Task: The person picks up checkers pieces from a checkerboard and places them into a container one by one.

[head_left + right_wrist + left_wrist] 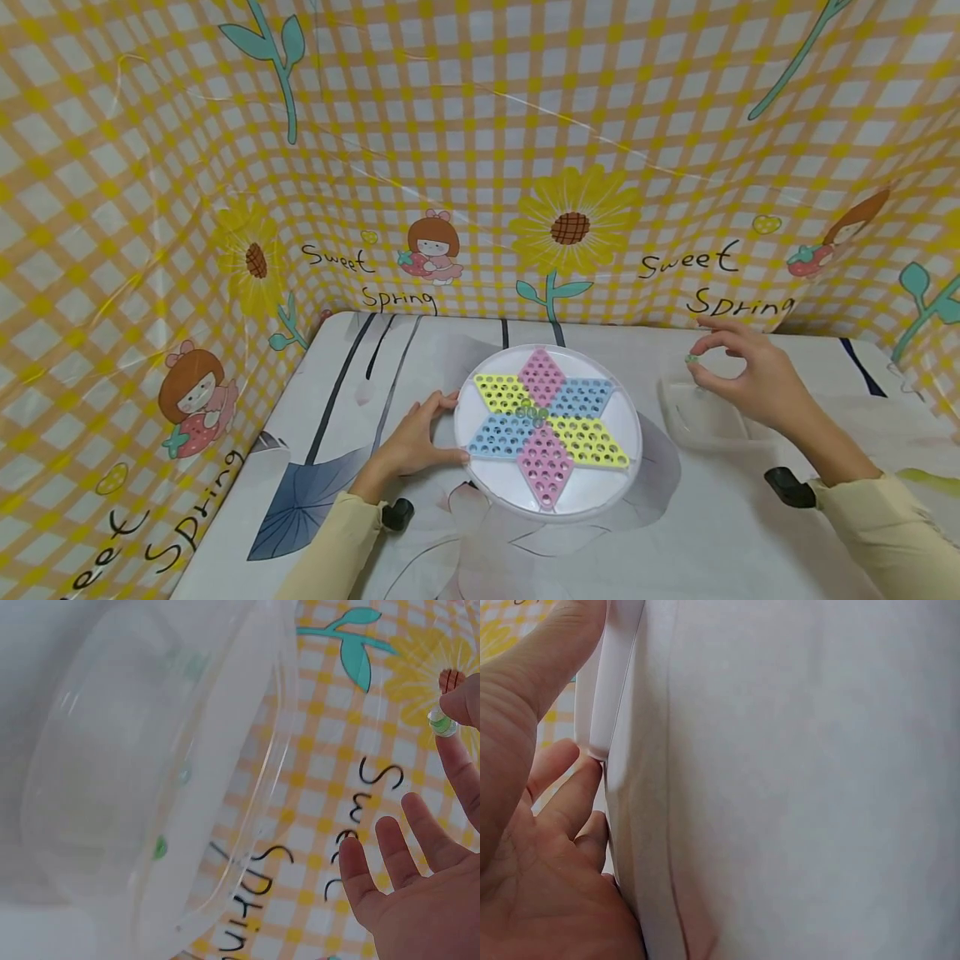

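A round white Chinese checkers board point(471, 417) lies on the table, its star coloured pink, blue and yellow. Several greenish glass marbles point(532, 412) sit in holes about its middle. My left hand point(408, 442) touches the board's left rim with thumb and fingers spread along it; in the left wrist view the fingertips point(592, 766) meet the white edge. Between thumb and index finger my right hand point(750, 375) pinches a clear marble with a green swirl point(442, 723), raised over the clear plastic container point(682, 437). The other right fingers are spread apart.
More green marbles show through the container wall point(259, 810) in the right wrist view. A floral cloth point(337, 358) covers the table. Behind and to the left hangs a yellow checked curtain point(480, 150) printed with sunflowers and lettering.
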`<state>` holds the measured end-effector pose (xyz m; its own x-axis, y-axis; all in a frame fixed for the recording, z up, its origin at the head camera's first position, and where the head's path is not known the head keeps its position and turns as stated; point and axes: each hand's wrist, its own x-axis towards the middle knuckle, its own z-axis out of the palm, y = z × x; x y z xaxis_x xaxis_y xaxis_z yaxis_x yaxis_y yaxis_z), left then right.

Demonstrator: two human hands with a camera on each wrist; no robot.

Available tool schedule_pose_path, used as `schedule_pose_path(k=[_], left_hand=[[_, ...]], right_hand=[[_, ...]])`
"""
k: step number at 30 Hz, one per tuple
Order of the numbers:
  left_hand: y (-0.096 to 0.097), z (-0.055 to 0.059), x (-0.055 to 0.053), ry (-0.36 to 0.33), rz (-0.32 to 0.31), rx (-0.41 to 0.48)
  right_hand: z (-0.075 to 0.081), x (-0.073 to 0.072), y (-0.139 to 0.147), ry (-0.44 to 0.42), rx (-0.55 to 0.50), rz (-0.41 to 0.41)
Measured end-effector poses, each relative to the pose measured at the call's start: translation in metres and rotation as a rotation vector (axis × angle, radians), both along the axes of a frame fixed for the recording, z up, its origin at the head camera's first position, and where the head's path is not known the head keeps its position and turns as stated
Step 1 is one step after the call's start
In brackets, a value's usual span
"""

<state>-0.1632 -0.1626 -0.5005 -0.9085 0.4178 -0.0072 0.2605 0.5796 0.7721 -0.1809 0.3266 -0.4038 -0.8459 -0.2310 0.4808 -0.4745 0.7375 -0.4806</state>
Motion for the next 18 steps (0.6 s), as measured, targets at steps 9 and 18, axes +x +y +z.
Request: schedule_pose_path(k=[9,18], left_hand=[[0.0,0.001,0.0,-0.001,0.006,-0.009],[0.0,0.002,0.0,0.005,0.01,-0.029]], right_hand=[[-0.006,0.005,0.017,-0.043,-0.031,-0.05],[-0.01,0.007,0.027,-0.109,-0.011,-0.073]])
